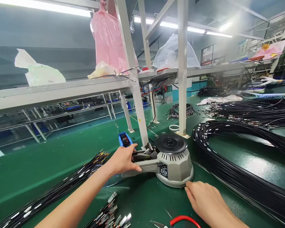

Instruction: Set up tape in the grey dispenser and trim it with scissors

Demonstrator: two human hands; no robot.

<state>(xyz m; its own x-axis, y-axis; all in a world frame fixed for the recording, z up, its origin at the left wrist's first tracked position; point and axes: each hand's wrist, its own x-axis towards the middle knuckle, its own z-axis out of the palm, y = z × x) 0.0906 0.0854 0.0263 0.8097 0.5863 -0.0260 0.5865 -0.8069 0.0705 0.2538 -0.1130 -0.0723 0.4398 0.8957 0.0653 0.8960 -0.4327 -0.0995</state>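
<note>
Your left hand (123,160) is cupped loosely over the tape dispenser (167,163) outlet arm, which runs leftward toward it; your right hand (207,201) lies flat, fingertips touching the base rim, holding nothing.

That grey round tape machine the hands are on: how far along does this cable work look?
Done: bundles of black cables with metal ends lie at the left. In hand: the left hand rests on the outlet arm of the grey round tape dispenser machine; the right hand touches its base rim, holding nothing. Left: a large coil of black cables lies at the right; whether it is finished cannot be told.
</note>
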